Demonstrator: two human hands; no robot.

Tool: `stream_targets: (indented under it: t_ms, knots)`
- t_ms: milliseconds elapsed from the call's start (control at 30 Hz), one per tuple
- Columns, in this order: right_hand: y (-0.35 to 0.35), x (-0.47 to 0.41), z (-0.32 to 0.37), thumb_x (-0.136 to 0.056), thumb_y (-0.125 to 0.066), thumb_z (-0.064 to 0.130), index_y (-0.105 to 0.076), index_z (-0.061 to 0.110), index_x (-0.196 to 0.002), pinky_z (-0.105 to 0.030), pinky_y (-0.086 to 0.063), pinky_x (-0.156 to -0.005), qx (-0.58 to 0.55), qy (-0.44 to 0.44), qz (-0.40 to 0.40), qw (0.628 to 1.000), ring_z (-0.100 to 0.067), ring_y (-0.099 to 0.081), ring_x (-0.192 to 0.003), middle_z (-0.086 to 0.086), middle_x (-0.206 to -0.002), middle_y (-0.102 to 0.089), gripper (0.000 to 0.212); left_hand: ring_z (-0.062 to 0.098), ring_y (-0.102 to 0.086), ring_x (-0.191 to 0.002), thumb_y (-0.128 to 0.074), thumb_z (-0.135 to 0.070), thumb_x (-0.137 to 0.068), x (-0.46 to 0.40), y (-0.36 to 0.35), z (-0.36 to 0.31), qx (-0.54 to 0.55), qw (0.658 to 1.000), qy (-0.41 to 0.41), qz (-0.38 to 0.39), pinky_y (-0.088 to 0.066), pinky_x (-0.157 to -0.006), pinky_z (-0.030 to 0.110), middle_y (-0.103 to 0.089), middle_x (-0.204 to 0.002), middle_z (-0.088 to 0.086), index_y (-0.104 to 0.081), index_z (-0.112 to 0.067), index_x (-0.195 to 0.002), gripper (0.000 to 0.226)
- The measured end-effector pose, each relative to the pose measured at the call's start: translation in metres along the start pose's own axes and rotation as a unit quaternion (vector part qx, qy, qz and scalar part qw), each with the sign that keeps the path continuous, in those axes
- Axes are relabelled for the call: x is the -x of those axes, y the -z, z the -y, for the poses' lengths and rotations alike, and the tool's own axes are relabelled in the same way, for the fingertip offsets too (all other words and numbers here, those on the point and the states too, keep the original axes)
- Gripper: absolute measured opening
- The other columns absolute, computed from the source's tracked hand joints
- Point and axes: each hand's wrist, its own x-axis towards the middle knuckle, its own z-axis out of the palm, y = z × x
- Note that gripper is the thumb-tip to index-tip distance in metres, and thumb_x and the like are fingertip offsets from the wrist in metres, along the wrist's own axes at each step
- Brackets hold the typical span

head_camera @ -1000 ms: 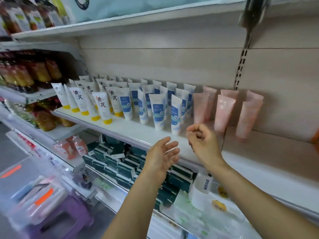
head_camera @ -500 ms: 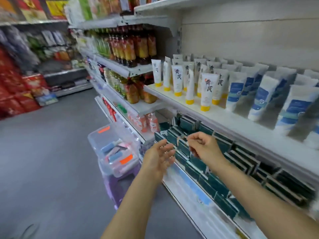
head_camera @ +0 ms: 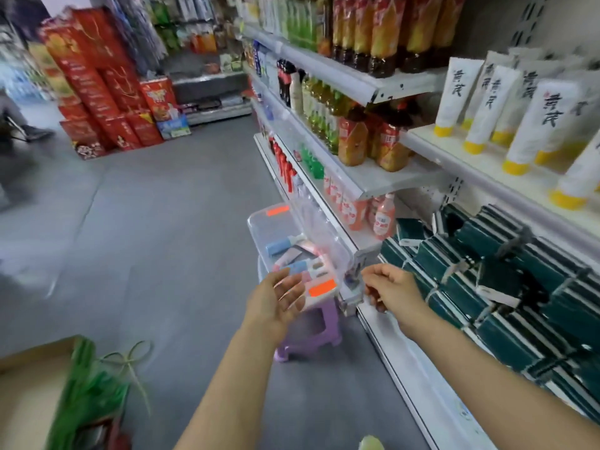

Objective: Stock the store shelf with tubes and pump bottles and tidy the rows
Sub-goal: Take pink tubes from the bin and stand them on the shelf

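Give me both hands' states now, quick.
Left hand: open, fingers spread, holding nothing.
Right hand: fingers curled, nothing visible in it.

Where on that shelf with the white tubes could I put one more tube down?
The bare strip runs along the shelf's front edge, in front of the white tubes with yellow caps. Behind that strip the tubes stand close together. The shelf below, with the dark green boxes, is packed too.
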Motion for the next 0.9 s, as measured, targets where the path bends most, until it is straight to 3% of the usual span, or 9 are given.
stream_targets:
  t_ms: [200, 433, 533, 633, 733, 833, 900]
  knots:
    - [-0.039, -0.087, 0.000, -0.091, -0.056, 0.000, -0.064, 0.006, -0.090, -0.017, -0.031, -0.037, 0.027, -0.030, 0.032, 0.999, -0.013, -0.044, -0.043, -0.009, -0.062, -0.057, 0.010, 0.018, -0.062, -0.070, -0.052, -0.017, -0.095, -0.082, 0.008, -0.036, 0.028, 0.999, -0.002, -0.035, -0.051, -0.063, 0.030, -0.070, -0.087, 0.005, -0.061, -0.010, -0.108, 0.018]
    - [-0.074, -0.220, 0.009, -0.090, -0.058, 0.002, -0.064, 0.006, -0.085, -0.023, -0.034, -0.046, 0.090, -0.062, 0.049, 0.993, -0.016, -0.048, -0.052, -0.007, -0.064, -0.059, 0.008, 0.019, -0.062, -0.070, -0.054, -0.016, -0.094, -0.202, -0.021, -0.086, 0.016, 0.997, 0.028, -0.072, -0.053, -0.066, 0.030, -0.072, -0.077, 0.004, -0.063, -0.010, -0.098, 0.012]
    - [-0.093, -0.282, 0.003, -0.091, -0.058, 0.008, -0.062, 0.012, -0.083, -0.025, -0.038, -0.048, 0.157, -0.092, 0.097, 0.979, -0.017, -0.054, -0.057, -0.005, -0.068, -0.061, 0.010, 0.018, -0.062, -0.067, -0.053, -0.017, -0.094, -0.262, -0.032, -0.102, -0.021, 0.994, 0.056, -0.093, -0.055, -0.060, 0.028, -0.071, -0.074, 0.004, -0.062, -0.010, -0.096, 0.012]
    - [-0.114, -0.339, -0.016, -0.092, -0.059, 0.016, -0.060, 0.018, -0.084, -0.026, -0.043, -0.054, 0.270, -0.067, 0.145, 0.950, -0.019, -0.061, -0.071, -0.001, -0.076, -0.063, 0.009, 0.020, -0.061, -0.071, -0.051, -0.018, -0.096, -0.322, -0.035, -0.108, -0.038, 0.990, 0.073, -0.111, -0.052, -0.062, 0.028, -0.068, -0.081, 0.006, -0.060, -0.012, -0.095, 0.011]
    - [-0.133, -0.377, -0.053, -0.092, -0.055, 0.020, -0.054, 0.024, -0.088, -0.030, -0.048, -0.071, 0.442, -0.031, 0.236, 0.865, -0.019, -0.059, -0.084, 0.001, -0.091, -0.062, 0.006, 0.021, -0.062, -0.072, -0.048, -0.020, -0.097, -0.373, -0.027, -0.103, -0.073, 0.986, 0.087, -0.123, -0.051, -0.062, 0.028, -0.066, -0.081, 0.007, -0.059, -0.013, -0.096, 0.013]
    - [-0.147, -0.396, -0.081, -0.092, -0.054, 0.014, -0.056, 0.019, -0.108, -0.033, -0.048, -0.082, 0.601, 0.028, 0.313, 0.735, -0.022, -0.057, -0.102, -0.006, -0.121, -0.054, 0.017, 0.021, -0.060, -0.072, -0.046, -0.018, -0.098, -0.417, -0.014, -0.089, -0.112, 0.978, 0.106, -0.142, -0.048, -0.066, 0.028, -0.064, -0.077, 0.007, -0.059, -0.013, -0.088, 0.017]
    - [-0.157, -0.408, -0.097, -0.092, -0.055, 0.009, -0.058, 0.013, -0.122, -0.036, -0.042, -0.095, 0.693, 0.079, 0.355, 0.622, -0.028, -0.051, -0.119, -0.010, -0.131, -0.053, 0.030, 0.021, -0.056, -0.074, -0.048, -0.015, -0.096, -0.447, -0.003, -0.076, -0.157, 0.968, 0.121, -0.155, -0.045, -0.068, 0.029, -0.061, -0.078, 0.008, -0.058, -0.012, -0.081, 0.019]
